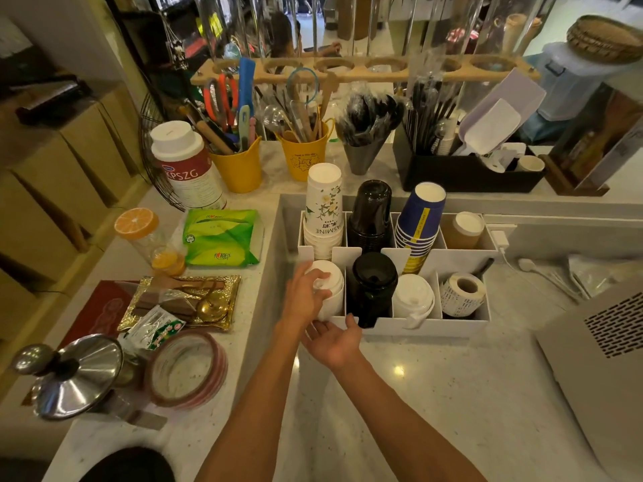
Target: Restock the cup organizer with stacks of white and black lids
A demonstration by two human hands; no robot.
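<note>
The white cup organizer stands on the counter with two rows of compartments. In its front left compartment sits a stack of white lids; my left hand wraps around that stack from the left. My right hand lies palm up against the organizer's front wall just below the stack, fingers apart, holding nothing. A stack of black lids fills the compartment to the right, then another stack of white lids, then a label roll. The back row holds white paper cups, black cups and blue cups.
Left of the organizer lie a green tissue pack, a gold tray, tape rolls and a steel lid. Yellow utensil pots and a black caddy stand behind. A grey machine sits at right.
</note>
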